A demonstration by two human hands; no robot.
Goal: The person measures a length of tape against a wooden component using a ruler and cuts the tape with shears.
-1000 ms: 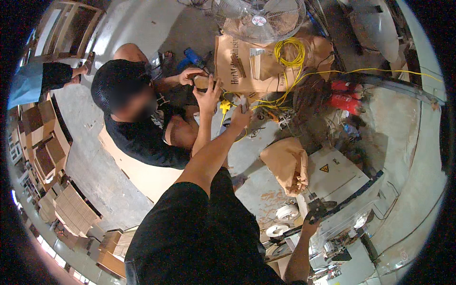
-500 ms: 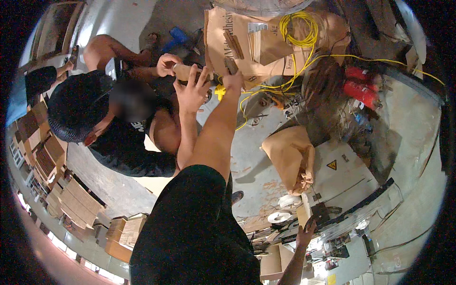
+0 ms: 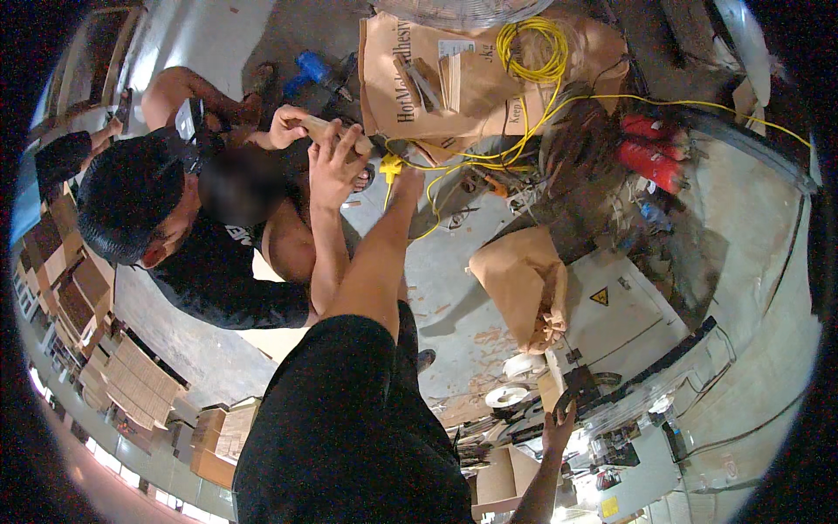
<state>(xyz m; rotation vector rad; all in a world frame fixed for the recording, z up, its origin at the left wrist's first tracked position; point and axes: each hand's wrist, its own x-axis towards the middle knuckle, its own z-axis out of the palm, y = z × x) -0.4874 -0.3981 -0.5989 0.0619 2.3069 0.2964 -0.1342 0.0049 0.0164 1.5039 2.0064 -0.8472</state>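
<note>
A bare arm out of a wide black sleeve crosses the middle of the view; I take it as my left arm. My left hand (image 3: 408, 181) is small and smeared beside a yellow plug (image 3: 391, 166) on a yellow cable, its fingers indistinct. At the lower right my right hand (image 3: 559, 430) grips a dark curved part (image 3: 567, 403) whose kind I cannot make out, beside a light brown board (image 3: 550, 384). Left of my left arm, a crouching person in black (image 3: 227, 271) holds a pale wooden piece (image 3: 325, 131) in both hands.
A large brown paper sack (image 3: 419, 52) with a yellow cable coil (image 3: 532, 48) lies at the top. Red cylinders (image 3: 650, 153), a crumpled paper sack (image 3: 524, 279) and a grey panel (image 3: 611, 306) are on the right. A blue power tool (image 3: 314, 72) and cardboard boxes (image 3: 140, 380) are leftward.
The view has shifted slightly. My left hand has moved lower and nearer, away from the paper sack. The crouching person's fingers have closed onto the wooden piece. My right hand keeps its place.
</note>
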